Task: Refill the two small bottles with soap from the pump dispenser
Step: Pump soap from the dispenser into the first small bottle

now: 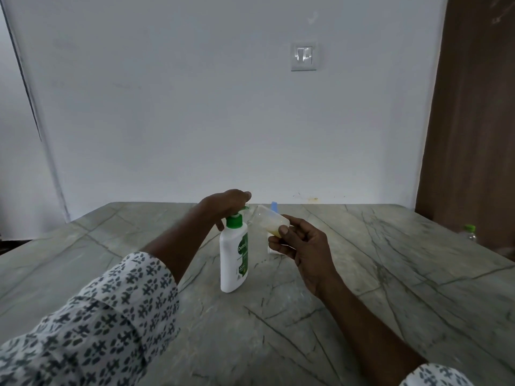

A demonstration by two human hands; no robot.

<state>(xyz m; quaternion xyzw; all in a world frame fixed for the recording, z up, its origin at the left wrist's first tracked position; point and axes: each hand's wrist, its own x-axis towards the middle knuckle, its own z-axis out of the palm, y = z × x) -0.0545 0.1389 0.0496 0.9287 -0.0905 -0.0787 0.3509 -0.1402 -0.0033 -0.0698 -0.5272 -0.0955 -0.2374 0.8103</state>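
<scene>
A room in a home, it seems. A marble table (pixel 362 274) meets a white wall (pixel 195 107). A light switch (pixel 304 56) sits upper right, beside a wooden door (pixel 473 121).

The dispenser (pixel 233 257) stands on the table (pixel 362 274) before me, with my left hand (pixel 225 203) resting on top of its pump. Just to its right, my right hand (pixel 303 243) holds a bottle (pixel 270 221) tilted, mouth at the nozzle. A second bottle (pixel 274 206) stands behind that hand. A third bottle (pixel 469 232) stands far right.
</scene>
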